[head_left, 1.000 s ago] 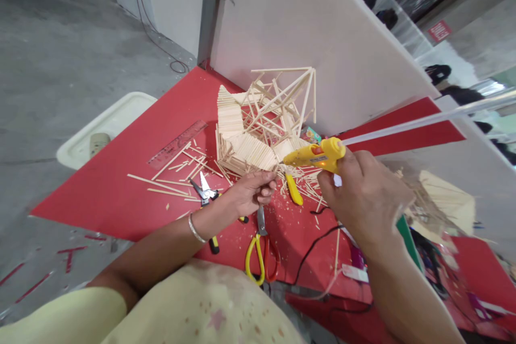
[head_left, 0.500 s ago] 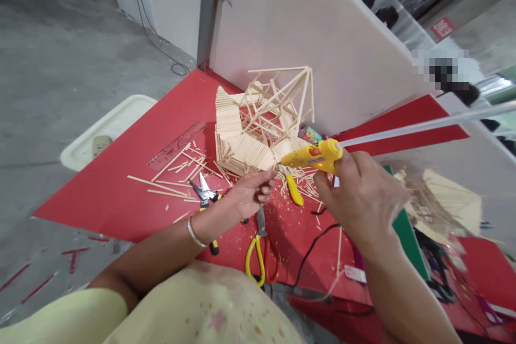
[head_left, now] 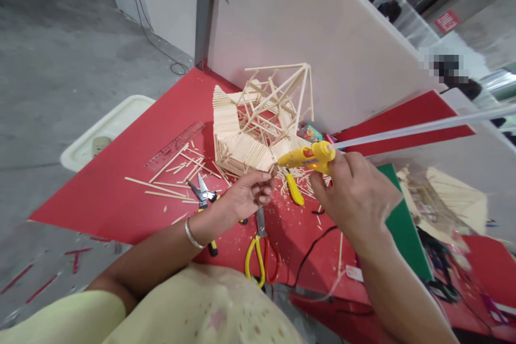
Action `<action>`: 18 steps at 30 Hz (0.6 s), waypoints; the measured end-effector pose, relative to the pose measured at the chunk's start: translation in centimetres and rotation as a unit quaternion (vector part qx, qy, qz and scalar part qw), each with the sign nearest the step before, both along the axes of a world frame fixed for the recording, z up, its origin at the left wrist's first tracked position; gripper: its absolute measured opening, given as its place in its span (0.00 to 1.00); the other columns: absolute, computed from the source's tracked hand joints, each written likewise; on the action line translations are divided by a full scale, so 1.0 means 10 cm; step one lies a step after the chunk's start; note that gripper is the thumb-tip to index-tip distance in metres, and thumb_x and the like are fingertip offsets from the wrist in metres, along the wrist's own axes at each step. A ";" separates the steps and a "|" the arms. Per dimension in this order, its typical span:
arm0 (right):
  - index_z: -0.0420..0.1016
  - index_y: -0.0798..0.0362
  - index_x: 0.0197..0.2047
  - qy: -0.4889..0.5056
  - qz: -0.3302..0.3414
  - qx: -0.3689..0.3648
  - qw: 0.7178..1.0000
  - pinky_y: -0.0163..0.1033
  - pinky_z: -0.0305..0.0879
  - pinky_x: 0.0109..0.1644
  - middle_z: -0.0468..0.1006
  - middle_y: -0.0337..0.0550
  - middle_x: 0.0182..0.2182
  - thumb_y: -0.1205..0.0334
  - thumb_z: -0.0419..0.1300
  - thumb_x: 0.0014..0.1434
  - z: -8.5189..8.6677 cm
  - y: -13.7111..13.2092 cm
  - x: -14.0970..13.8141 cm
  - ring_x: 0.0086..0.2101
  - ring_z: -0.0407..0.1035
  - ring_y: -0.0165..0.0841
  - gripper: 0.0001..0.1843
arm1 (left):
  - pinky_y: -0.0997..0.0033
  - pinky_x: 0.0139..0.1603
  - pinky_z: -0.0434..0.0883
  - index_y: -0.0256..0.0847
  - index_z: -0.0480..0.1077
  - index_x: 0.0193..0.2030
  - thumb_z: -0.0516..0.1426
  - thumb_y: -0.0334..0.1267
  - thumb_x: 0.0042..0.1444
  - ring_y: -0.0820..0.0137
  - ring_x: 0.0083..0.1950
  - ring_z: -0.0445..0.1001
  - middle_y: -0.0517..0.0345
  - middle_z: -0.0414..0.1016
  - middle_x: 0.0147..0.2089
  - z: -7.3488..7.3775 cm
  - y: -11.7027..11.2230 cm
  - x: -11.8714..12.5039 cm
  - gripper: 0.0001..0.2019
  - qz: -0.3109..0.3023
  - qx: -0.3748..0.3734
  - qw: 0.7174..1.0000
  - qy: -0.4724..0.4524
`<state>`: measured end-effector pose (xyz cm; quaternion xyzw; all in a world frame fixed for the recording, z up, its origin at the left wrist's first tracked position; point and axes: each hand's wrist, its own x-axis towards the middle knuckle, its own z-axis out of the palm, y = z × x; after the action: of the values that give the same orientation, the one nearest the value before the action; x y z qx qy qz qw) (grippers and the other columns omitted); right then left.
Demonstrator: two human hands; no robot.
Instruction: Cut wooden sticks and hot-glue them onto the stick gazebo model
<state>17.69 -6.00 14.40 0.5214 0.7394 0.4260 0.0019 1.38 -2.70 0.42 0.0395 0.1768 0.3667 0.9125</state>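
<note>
My right hand grips a yellow glue gun with a long clear glue stick poking out of its back. Its nozzle points left at the lower edge of a model built of thin wooden sticks on the red table. My left hand is curled just below that edge, fingers pinched together on a small stick piece I can barely see, right beside the nozzle.
Loose sticks, a red ruler, small snips, yellow-handled scissors and a yellow cutter lie around. A white partition rises behind. A green board and black cable sit right; a white tray is left.
The glue gun and my right hand have shifted slightly left and down toward the model's edge. My left hand stays in place under the nozzle.
</note>
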 end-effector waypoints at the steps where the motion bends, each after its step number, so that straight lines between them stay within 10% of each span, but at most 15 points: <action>1: 0.70 0.56 0.50 0.002 0.003 0.001 1.000 0.38 0.47 0.30 0.71 0.43 0.30 0.59 0.55 0.58 0.00 0.00 0.00 0.30 0.62 0.33 0.18 | 0.81 0.21 0.58 0.34 0.71 0.28 0.66 0.30 0.41 0.80 0.25 0.65 0.57 0.72 0.29 0.00 0.00 -0.01 0.08 -0.001 0.000 1.000 -0.001; 18: 0.73 0.57 0.47 0.002 0.007 0.007 1.000 0.39 0.51 0.30 0.74 0.43 0.32 0.56 0.58 0.58 -0.02 -0.06 0.07 0.30 0.64 0.33 0.16 | 0.81 0.21 0.58 0.33 0.74 0.29 0.68 0.32 0.43 0.79 0.25 0.68 0.60 0.70 0.25 -0.11 0.04 0.03 0.09 0.024 0.084 0.996 0.031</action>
<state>18.42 -6.56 14.19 0.5169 0.7401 0.4302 -0.0058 1.64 -2.32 -0.70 0.1231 0.1748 0.4007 0.8909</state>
